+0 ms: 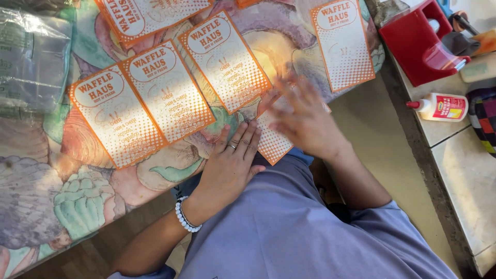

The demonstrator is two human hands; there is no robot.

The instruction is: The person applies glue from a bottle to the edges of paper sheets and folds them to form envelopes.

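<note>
Cards of orange and white lie in a row on the patterned tablecloth [31, 201] in front of me; the nearest one, the card under my hands [272, 143], sits at the table edge, close to my body, tilted a little; my left hand [230, 165] rests flat on its left part, fingers straight and close together, palm down, a ring on one finger and a bead bracelet [183, 216] on the wrist; my right hand [305, 120] lies over the right part of the same card, fingers open and spread; it is blurred, so I cannot tell if it presses the card or only hovers on it; neither hand pinches anything.

Further from me, four more cards are side by side: the far-left card [118, 116], the second card [168, 93], the middle card [225, 61] and, apart from them, the right card [343, 44]; the far-left and second ones touch at their edges.

At my right, on a tiled counter [465, 181], a red tape dispenser [419, 44] stands, and I cannot see what it holds inside; near it a white glue bottle [439, 107] with red cap lies on its side; at the far left a clear plastic bag [31, 62] rests on the tablecloth, its content not clear to me.
</note>
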